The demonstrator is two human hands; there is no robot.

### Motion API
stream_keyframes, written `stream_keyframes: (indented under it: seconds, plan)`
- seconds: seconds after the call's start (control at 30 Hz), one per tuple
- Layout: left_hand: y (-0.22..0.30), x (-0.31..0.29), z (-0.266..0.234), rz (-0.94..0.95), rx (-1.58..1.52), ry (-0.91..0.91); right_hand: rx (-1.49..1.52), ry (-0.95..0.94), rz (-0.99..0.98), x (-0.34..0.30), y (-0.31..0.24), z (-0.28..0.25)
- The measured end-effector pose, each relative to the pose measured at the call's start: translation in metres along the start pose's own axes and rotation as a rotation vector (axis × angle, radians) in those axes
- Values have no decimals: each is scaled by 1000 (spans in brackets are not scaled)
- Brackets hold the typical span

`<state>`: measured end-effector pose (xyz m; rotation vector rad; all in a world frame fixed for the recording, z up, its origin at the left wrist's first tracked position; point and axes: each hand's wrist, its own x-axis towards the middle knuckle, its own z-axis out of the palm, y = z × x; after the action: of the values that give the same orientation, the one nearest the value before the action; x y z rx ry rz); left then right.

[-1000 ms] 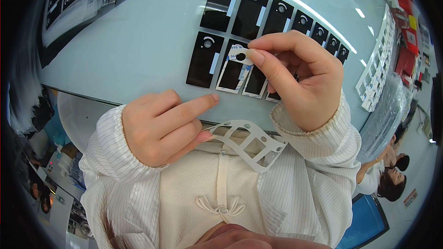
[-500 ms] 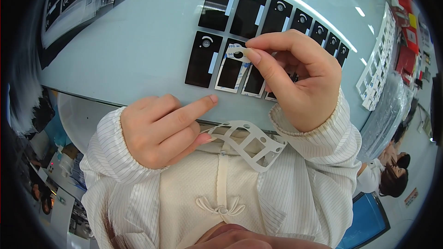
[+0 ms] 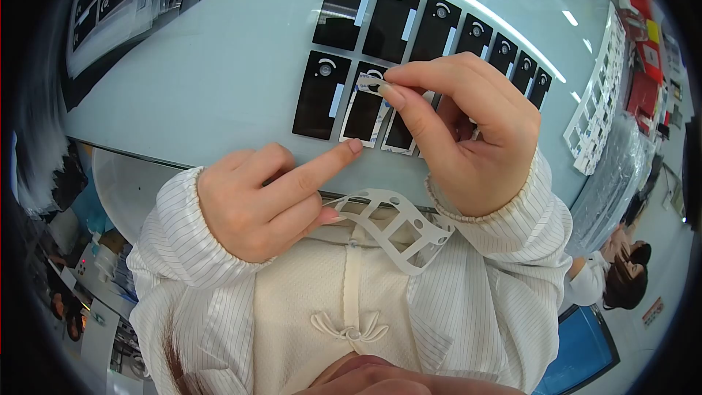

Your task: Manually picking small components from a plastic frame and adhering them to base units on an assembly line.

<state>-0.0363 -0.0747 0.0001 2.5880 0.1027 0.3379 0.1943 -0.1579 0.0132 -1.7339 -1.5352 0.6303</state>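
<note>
My right hand (image 3: 486, 128) is closed, thumb and index finger pinching the top end of a white adhesive frame (image 3: 370, 83) with a round hole and blue print. The frame lies over the second black panel (image 3: 361, 113) of the near row. My left hand (image 3: 267, 197) has its index finger stretched to that panel's lower edge, seemingly touching it. Its other fingers are curled, and the left end of a white cut-out sheet (image 3: 401, 232) is at its thumb, seemingly held there. That sheet hangs off the table edge before my chest. The right hand covers part of the near row.
Several black panels (image 3: 393, 20) with round camera-like windows stand in a far row. A plain black panel (image 3: 320, 95) lies at the near row's left end. Stacked panels in clear film (image 3: 113, 0) sit far left. A white cut-out sheet (image 3: 596, 95) and clear plastic bags (image 3: 610, 175) are right.
My left index finger has moved up and right to the panel's lower edge. My right fingers have lowered the frame's top end, tilting it closer to the panel.
</note>
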Motion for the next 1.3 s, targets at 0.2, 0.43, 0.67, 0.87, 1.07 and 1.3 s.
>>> stream_keyframes:
  seconds: [0.2,0.43,0.67,0.87,1.07,1.3]
  plan:
    - [0,0,1,2,-4,8,-29,37,-70,4,8,3]
    - [2,0,0,-17,-15,1,-83,57,-76,8,8,7]
    - [2,-1,0,-20,-33,-8,-105,68,-97,8,10,10]
    - [1,1,0,-18,-39,9,-112,51,-77,9,10,9]
    - [0,1,-4,-4,-39,12,-149,78,-63,12,9,8]
    - [1,3,-10,-58,-174,110,48,-81,-40,-1,-5,-17]
